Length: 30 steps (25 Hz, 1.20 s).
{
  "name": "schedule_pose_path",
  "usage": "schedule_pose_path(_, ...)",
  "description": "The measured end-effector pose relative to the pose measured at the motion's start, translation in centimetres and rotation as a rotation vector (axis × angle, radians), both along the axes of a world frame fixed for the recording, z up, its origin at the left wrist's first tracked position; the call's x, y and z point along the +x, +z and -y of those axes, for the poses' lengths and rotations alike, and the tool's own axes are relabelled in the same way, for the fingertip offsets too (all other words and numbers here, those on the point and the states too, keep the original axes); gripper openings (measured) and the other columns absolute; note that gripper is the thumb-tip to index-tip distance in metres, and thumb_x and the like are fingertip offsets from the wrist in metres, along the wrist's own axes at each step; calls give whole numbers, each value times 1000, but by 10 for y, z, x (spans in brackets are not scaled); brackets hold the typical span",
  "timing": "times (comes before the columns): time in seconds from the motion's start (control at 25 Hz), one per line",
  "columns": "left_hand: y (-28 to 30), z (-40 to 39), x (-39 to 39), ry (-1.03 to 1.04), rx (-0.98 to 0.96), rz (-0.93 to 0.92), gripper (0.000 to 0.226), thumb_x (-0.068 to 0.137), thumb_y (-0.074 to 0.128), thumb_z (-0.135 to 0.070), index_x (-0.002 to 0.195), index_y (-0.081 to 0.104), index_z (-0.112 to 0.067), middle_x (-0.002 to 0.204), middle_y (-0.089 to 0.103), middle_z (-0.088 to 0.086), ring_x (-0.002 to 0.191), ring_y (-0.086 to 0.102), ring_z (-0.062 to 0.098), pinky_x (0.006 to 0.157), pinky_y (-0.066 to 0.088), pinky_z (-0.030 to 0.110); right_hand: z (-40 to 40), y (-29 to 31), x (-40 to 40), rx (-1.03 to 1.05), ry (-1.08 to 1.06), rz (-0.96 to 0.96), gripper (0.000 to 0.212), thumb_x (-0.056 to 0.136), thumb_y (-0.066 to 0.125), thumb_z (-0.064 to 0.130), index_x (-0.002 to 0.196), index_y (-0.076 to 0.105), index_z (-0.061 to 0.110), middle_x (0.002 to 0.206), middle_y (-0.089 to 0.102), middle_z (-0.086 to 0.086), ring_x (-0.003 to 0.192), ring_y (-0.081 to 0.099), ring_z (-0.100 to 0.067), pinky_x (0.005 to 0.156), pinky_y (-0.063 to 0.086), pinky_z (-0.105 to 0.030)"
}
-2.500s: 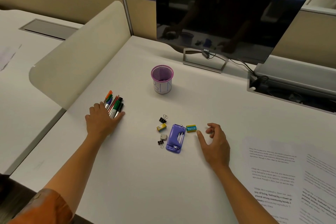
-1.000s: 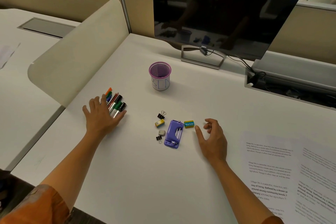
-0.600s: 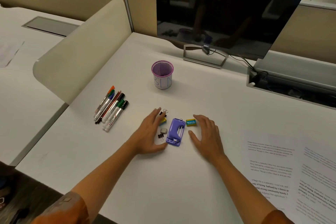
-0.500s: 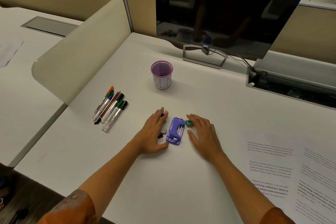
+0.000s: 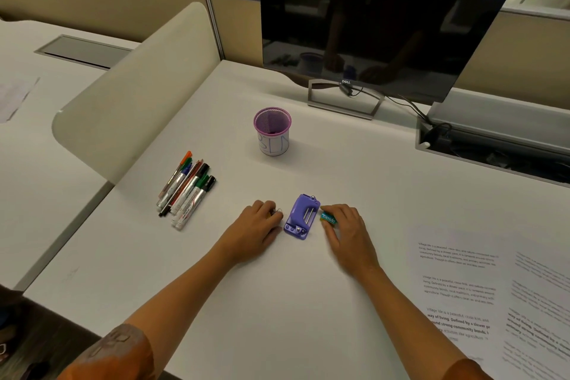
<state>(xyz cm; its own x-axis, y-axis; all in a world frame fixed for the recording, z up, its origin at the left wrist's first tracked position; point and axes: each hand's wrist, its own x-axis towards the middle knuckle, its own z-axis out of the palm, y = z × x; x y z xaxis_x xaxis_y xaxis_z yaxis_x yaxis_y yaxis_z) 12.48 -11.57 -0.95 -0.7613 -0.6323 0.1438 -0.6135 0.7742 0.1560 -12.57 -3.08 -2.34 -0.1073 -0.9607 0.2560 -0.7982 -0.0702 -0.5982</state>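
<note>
– Office desk (image 5: 308, 302), white, with a dark monitor (image 5: 370, 9) at the back. What's being handled?

– Small bits near the middle of the desk. The left hand (image 5: 254, 230) lies palm down with its fingers curled over a clip (image 5: 278, 212). Only the wire loop shows at the fingertips, so I can't tell whether it is pinched or merely covered.

– And the right hand (image 5: 347, 231)?

– Thumb and fingers are closed on a green box (image 5: 328, 219), just beside a purple punch (image 5: 300, 217) that lies between the two hands.

– Why both hands at once?

– It looks like tidying to me. Each hand takes what sits on its own side of the punch. A cup (image 5: 273, 136) stands upright farther back, mouth open, a likely home for the bits.

– Which way does the box lie?

– Flat, label up, long axis across the desk, with the right end tipped a little toward the person. The punch runs the other way, long axis pointing away from the person and the far end leaning slightly right.

– Anything else?

– Markers (image 5: 185, 191) lie bunched well to the left, roughly parallel, caps away. Papers (image 5: 462, 287) lie to the right.
</note>
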Motion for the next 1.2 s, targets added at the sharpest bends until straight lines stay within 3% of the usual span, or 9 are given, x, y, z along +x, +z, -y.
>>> schedule_pose_path(0.12,7,7,1,-13,-102,55,18,97,61,-25,99,64,-8,94,60,13,59,54,26,50,48,33,-1,-1,0,1,-16,13,29,94,60,16,122,59,23,114,59,9,101,53,-10,87,46,-24)
schedule_pose_path(0.32,14,5,-3,28,-152,151,23,72,85,-6,87,68,-4,82,63,13,45,53,23,38,45,29,-2,0,2,-2,-52,40,28,94,62,16,121,60,21,112,60,9,100,53,-9,87,47,-25)
schedule_pose_path(0.52,14,-4,-10,116,-118,202,21,72,78,2,88,66,-5,86,62,14,46,52,24,41,47,35,-5,1,4,-11,-117,159,26,96,61,15,122,61,17,115,60,6,105,54,-10,90,49,-27)
schedule_pose_path(0.64,10,-4,-13,226,23,141,19,92,61,-4,111,58,-4,107,57,15,71,58,27,63,53,38,-5,9,9,-26,-254,373,26,97,61,15,123,60,16,117,58,5,106,56,-12,88,50,-21)
schedule_pose_path(0.72,15,-1,-13,412,251,-114,13,102,50,-12,111,56,-5,111,56,11,84,58,26,76,51,36,-3,20,17,-59,-310,483,25,97,61,16,122,60,18,115,58,7,101,57,-10,83,47,-12)
schedule_pose_path(0.84,21,1,-6,794,625,-741,13,102,52,-18,99,63,-11,103,67,5,81,61,20,67,51,25,5,39,38,-86,-285,612,24,97,62,20,120,59,21,113,59,9,97,58,-6,78,47,-11)
schedule_pose_path(1.0,32,-6,-7,804,1474,-1725,16,103,48,-17,97,60,-8,92,67,10,55,51,10,46,43,17,15,57,72,-3,-208,744,23,96,64,24,119,60,23,114,62,8,100,60,-8,80,52,-16)
schedule_pose_path(1.08,34,-14,-11,772,1672,-1955,14,101,48,-16,96,59,-8,80,64,7,48,46,8,43,41,17,18,63,92,33,-115,761,25,94,66,24,118,61,25,112,62,10,99,61,-8,81,52,-16)
schedule_pose_path(1.2,34,-26,-25,814,1740,-2036,16,99,51,-17,97,66,-9,83,64,8,58,54,13,55,46,21,17,66,122,76,24,664,26,92,68,27,115,59,35,109,62,17,103,58,-5,82,47,-13)
